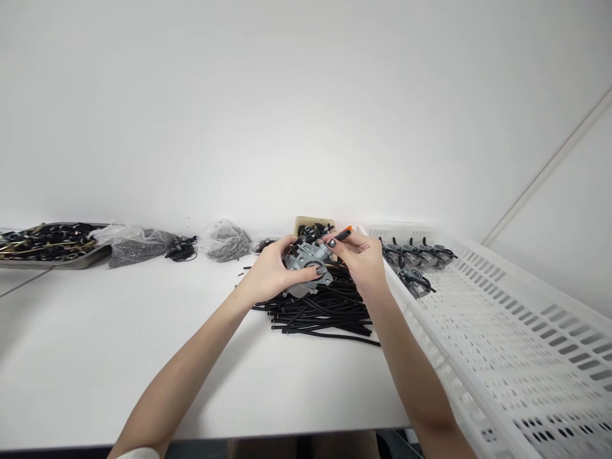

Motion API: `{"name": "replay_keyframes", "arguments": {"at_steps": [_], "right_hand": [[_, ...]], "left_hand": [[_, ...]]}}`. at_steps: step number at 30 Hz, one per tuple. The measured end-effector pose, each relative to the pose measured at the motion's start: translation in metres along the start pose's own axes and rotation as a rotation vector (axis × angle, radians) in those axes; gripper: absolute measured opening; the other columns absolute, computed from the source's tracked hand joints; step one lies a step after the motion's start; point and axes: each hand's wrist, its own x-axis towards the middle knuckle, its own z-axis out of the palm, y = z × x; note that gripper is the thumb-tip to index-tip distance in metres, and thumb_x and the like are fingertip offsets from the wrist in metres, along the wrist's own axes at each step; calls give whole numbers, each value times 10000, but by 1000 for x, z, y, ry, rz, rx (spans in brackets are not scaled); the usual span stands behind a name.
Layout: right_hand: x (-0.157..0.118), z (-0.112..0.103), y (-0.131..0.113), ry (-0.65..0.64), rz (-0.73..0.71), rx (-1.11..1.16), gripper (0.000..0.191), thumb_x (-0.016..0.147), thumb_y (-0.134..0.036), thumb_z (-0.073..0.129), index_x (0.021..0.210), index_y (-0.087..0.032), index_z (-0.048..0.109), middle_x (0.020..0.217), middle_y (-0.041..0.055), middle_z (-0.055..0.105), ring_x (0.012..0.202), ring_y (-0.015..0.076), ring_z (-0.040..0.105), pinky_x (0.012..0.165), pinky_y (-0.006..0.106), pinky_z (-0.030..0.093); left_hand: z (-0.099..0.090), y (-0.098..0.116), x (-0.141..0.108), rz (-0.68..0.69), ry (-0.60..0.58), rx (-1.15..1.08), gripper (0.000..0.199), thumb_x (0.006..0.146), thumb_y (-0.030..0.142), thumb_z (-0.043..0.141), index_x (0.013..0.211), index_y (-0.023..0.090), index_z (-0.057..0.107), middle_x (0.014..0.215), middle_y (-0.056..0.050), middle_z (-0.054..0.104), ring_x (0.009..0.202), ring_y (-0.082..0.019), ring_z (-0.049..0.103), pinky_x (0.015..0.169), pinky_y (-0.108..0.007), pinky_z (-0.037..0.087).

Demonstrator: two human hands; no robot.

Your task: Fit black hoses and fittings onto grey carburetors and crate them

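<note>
My left hand point(277, 271) is closed around a grey metal carburetor point(306, 256), its thumb pressed along the near face. The carburetor is held up above a pile of black rubber hoses point(320, 312). My right hand point(361, 258) meets its upper right side, the fingers closed on a small tool with a black and orange handle point(344, 234). The tool looks like a screwdriver, but its tip is hidden by the fingers and the carburetor. Just behind the hands is a cream box point(302, 221) of small black parts.
At right, a white slotted plastic crate point(482, 344) contains several carburetors point(415, 256) near its far end. Along the wall stand a metal tray point(90, 256) of black parts, plastic bags point(138, 245) of small grey parts, and black rings point(182, 248). The white table point(119, 338) ends close below my forearms.
</note>
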Motion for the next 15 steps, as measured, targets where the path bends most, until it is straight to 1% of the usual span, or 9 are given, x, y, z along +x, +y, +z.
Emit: {"name": "replay_keyframes", "arguments": {"at_steps": [2,5,8,12,15], "right_hand": [[2,-2,1,2,36,0,239,699,-465,911,757,-249,826,809,48,791,847,256,734,885,424,589],[3,-3,-1,-94,69,37,222,728,-461,895,794,-259,832,830,45,799,873,247,738,863,403,597],[5,-3,-4,-159,65,67,232,754,-493,872,814,-272,835,846,44,806,900,248,745,871,406,597],[7,-3,-5,-187,79,73,288,726,-536,882,796,-261,833,833,53,806,874,249,751,891,421,590],[7,-4,-3,-199,66,98,366,745,-575,856,926,-258,832,898,58,814,923,246,758,933,421,586]], "left_hand": [[0,2,-1,4,5,28,580,686,542,849,1072,155,655,1015,-76,731,916,-275,666,795,-348,488],[0,1,-2,4,-3,26,577,690,526,853,1086,156,657,1017,-72,732,910,-268,665,794,-343,490],[0,-2,0,10,-29,-3,552,711,512,846,1096,160,663,1023,-67,730,929,-264,662,809,-340,489],[-1,-5,1,-1,-49,-32,567,714,510,847,1119,157,667,1044,-75,735,952,-274,668,828,-348,496],[-1,-8,2,-21,-22,-90,587,680,513,870,1106,160,676,1056,-81,748,979,-290,683,857,-357,507]]}}
